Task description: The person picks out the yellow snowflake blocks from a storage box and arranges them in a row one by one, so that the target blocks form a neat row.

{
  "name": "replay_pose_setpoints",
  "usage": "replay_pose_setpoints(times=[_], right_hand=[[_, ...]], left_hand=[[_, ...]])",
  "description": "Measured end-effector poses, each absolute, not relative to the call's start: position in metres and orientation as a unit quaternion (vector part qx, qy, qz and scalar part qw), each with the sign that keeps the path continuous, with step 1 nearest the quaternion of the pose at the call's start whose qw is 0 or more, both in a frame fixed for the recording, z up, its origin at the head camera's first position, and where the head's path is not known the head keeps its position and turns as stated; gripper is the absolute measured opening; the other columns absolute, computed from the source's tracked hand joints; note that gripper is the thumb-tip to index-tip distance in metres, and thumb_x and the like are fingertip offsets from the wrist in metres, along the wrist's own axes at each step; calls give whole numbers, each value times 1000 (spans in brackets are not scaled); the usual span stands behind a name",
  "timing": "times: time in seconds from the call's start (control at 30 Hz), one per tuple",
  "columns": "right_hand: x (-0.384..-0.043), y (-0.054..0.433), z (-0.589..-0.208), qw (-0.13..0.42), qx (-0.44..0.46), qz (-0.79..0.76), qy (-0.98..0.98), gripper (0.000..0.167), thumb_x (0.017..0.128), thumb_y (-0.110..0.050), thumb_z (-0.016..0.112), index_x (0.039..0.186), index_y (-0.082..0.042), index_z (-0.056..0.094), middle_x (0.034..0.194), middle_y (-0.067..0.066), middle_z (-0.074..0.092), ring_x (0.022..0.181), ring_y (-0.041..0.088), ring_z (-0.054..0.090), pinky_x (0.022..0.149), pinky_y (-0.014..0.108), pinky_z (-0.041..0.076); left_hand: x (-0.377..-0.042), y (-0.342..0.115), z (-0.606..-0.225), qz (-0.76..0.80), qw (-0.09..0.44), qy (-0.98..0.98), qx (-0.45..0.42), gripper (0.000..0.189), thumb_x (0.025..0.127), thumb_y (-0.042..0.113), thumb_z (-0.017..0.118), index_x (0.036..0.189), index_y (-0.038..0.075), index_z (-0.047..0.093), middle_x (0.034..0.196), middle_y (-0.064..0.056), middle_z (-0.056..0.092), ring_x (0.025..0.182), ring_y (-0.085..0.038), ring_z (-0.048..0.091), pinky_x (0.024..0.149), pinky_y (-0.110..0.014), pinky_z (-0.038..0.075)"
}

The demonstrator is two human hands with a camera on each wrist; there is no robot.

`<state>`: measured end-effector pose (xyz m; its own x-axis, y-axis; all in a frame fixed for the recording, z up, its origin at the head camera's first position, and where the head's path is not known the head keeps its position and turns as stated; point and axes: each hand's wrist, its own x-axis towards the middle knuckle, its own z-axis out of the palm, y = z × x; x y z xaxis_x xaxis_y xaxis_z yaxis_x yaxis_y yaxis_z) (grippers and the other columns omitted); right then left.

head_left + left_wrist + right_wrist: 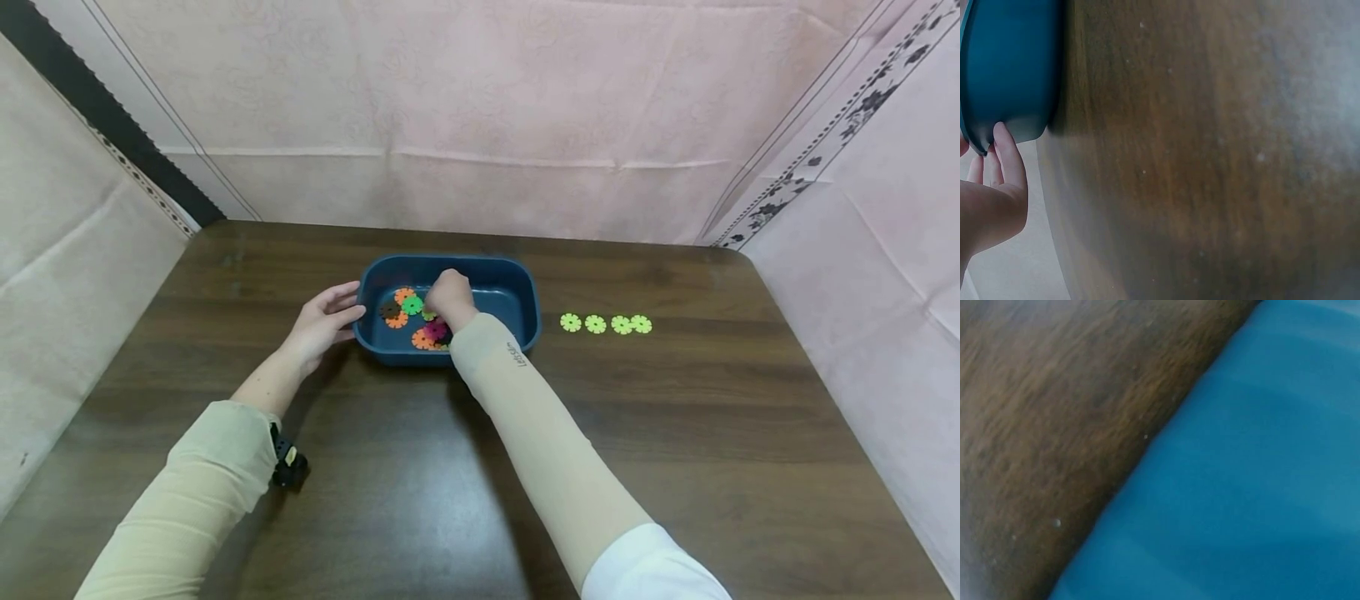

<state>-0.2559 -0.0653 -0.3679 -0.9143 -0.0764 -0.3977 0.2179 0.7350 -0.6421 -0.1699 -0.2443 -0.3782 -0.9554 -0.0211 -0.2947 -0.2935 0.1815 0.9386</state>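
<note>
A blue rectangular basin stands on the table, also filling much of the right wrist view. My left hand is at its left end, fingers mostly straight and touching the outer wall near the rim; in the left wrist view those fingers rest against the blue wall. My right hand reaches down inside the basin, over flower-shaped plastic discs. Its fingertips are hidden, so whether it pinches a disc cannot be seen. Around it lie orange discs, a green disc, a brown disc and a purple disc.
Right of the basin, several yellow-green flower discs lie in a row on the brown wooden table; the two rightmost touch or nearly touch. Pale cloth hangs behind the table and at both sides. A small black device sits on the left wrist.
</note>
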Motion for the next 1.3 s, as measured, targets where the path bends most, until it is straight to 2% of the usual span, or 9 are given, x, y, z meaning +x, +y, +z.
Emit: replay_pose_setpoints(times=[0.13,0.3,0.63,0.73,0.83,0.93,1.03,1.2,1.3], right_hand=[[-266,-63,-372,224,89,-419,875,26,84,-10,69,109,-2,67,114,11,64,79,18,70,70,23,55],[-270,-55,-368,237,116,-472,841,22,81,-11,72,103,-6,70,110,9,65,81,17,70,69,22,55],[-265,-42,-342,273,76,-532,798,27,84,-9,68,111,-6,67,115,10,64,84,18,66,77,22,54],[-265,-40,-337,288,64,-542,787,29,84,-8,68,113,-7,67,116,9,64,83,17,65,79,23,54],[-264,-37,-333,294,48,-560,773,28,84,-8,69,112,-5,67,113,11,65,84,18,65,84,27,53],[-265,-30,-329,295,30,-579,759,28,83,-9,69,110,-3,67,109,12,66,85,20,64,89,31,52],[-267,-21,-323,288,17,-591,753,29,83,-10,70,110,-3,67,108,12,66,85,19,64,87,30,52],[-274,-1,-310,277,12,-615,739,31,83,-8,70,113,-1,65,109,14,66,84,18,64,82,27,54],[-278,16,-301,275,13,-624,732,33,84,-8,68,116,0,63,111,14,64,85,17,63,81,25,54]], left_hand=[[-170,-244,-379,629,109,763,-104,55,97,24,49,148,16,28,148,-14,34,127,-24,42,75,-12,49],[-171,-243,-379,630,108,762,-102,55,98,23,49,148,15,27,149,-15,34,129,-26,41,74,-12,49],[-172,-242,-379,623,108,768,-103,56,97,25,49,148,16,27,148,-15,34,126,-23,43,78,-15,49],[-173,-241,-380,620,109,770,-103,56,97,26,48,148,16,27,148,-14,34,127,-24,42,89,-23,50],[-173,-241,-380,620,109,770,-104,56,98,26,48,148,16,26,148,-14,33,129,-25,41,100,-35,45],[-172,-240,-379,620,108,770,-103,56,98,25,47,149,16,25,149,-15,32,130,-26,40,104,-42,40],[-172,-241,-380,620,108,771,-102,56,98,25,47,149,16,25,149,-15,32,131,-27,40,104,-41,41],[-172,-244,-380,617,108,773,-102,57,98,25,48,149,16,25,149,-15,32,129,-25,41,94,-28,48],[-171,-243,-379,615,109,774,-102,57,98,26,47,149,16,24,150,-15,32,129,-23,41,96,-30,47]])
